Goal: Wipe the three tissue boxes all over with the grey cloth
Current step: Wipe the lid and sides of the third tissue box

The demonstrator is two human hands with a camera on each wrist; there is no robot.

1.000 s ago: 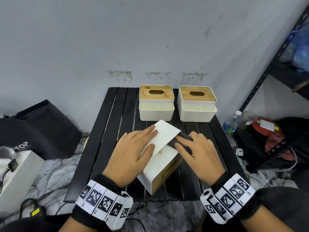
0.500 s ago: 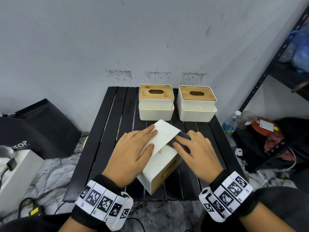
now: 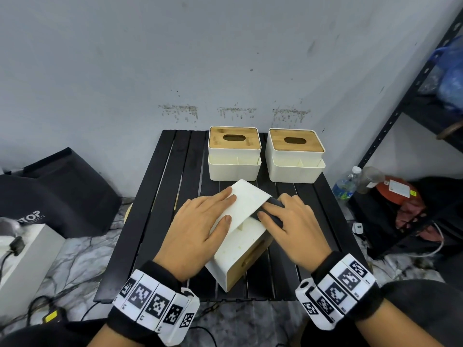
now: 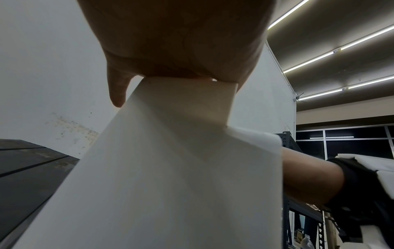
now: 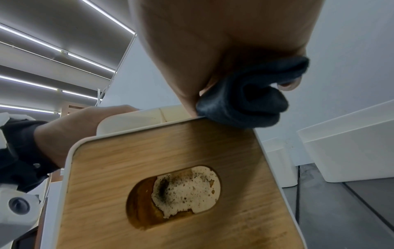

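Observation:
One white tissue box lies tipped on its side in the middle of the black slatted table, its wooden lid facing the lower right. My left hand rests flat on the box's upturned white face, fingers straight. My right hand holds the bunched grey cloth and presses it on the box's upper right edge; the right wrist view shows the cloth at the lid's rim. Two more tissue boxes stand upright at the back of the table.
A black metal shelf stands at the right, with bottles and a red bundle on the floor below it. A black bag, a white box and cables lie on the floor at the left.
My right hand has slid the cloth very slightly along the box's edge. The left hand and the tipped box have stayed put.

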